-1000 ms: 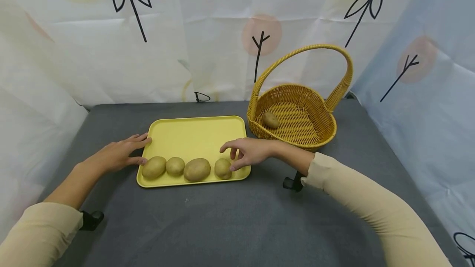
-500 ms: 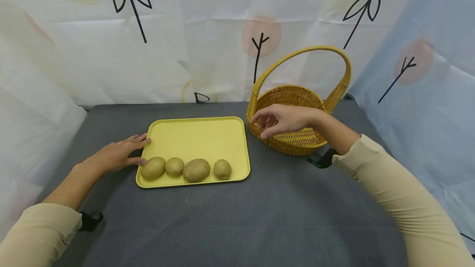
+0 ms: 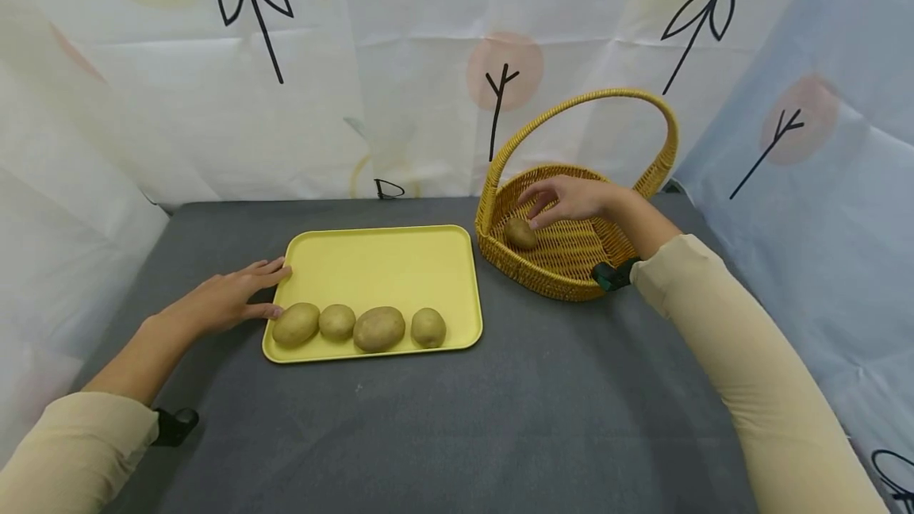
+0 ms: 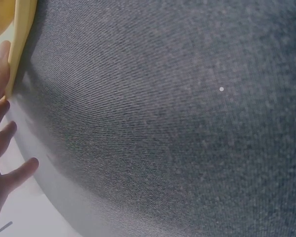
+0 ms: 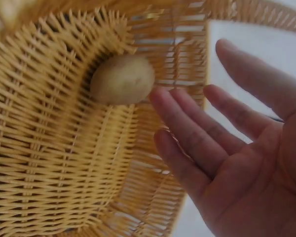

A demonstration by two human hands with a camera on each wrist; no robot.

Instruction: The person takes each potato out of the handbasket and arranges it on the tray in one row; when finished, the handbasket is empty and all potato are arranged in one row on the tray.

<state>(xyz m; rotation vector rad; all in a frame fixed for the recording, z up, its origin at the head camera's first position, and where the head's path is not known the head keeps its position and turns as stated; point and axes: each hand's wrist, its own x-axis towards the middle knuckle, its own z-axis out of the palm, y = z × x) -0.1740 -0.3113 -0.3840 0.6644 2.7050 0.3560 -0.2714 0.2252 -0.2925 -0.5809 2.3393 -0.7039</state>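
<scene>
A yellow wicker basket (image 3: 571, 288) stands at the back right with a potato (image 3: 520, 234) inside, near its left wall. Over the basket hovers my right hand (image 3: 571, 201), fingers spread above the potato. In the right wrist view the palm and spread fingers hold nothing, and the potato (image 5: 122, 79) lies just beyond the fingertips. My left hand (image 3: 221, 300) rests at the left edge of a yellow tray (image 3: 378, 260), thumb and fingertips on its rim. Along the tray's front side lie several potatoes in a row, among them a large potato (image 3: 379, 329) and a rightmost potato (image 3: 428, 327).
The basket's tall arched handle (image 3: 585, 97) rises above the right hand. A grey cloth (image 3: 400, 435) covers the table. White printed fabric (image 3: 414, 78) hangs behind and at both sides.
My right hand has moved from the rightmost potato on the tray to over the basket, without carrying anything, then a little farther back. The left hand, tray and potatoes have stayed put.
</scene>
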